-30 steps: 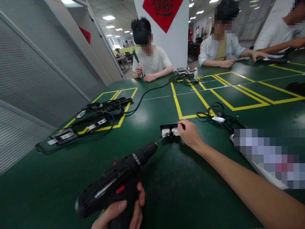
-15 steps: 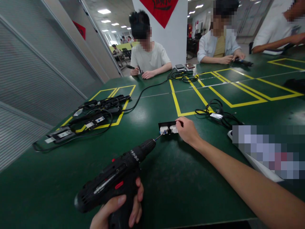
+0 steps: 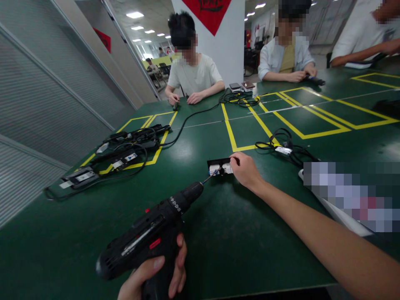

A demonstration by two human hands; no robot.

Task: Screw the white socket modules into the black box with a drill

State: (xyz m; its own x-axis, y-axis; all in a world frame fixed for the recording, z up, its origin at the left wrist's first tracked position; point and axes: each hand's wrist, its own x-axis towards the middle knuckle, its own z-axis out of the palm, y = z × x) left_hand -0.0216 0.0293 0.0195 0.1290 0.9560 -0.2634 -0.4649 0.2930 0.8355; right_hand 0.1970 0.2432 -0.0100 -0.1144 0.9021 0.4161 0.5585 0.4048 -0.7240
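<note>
My left hand [image 3: 156,271] is wrapped round the grip of a black cordless drill [image 3: 150,227] with red buttons. The drill points up and to the right, and its long thin bit [image 3: 210,178] reaches a small black piece with white labelled parts [image 3: 215,168] on the green table. Whether the tip sits in a screw is too small to tell. My right hand [image 3: 246,170] is closed on the right end of that black piece, fingers curled over its edge. Part of the piece is hidden behind the fingers.
Black adapters with cables [image 3: 125,154] lie at the left. A coiled black cable [image 3: 283,148] is right of centre, near a tablet-like device [image 3: 337,208] with a blurred screen. Yellow tape [image 3: 233,133] marks the green table [image 3: 93,233]. Several people sit across it.
My hands, the drill and the black piece stay almost still. Across the table, a person's hand has lowered a dark tool towards the tabletop.
</note>
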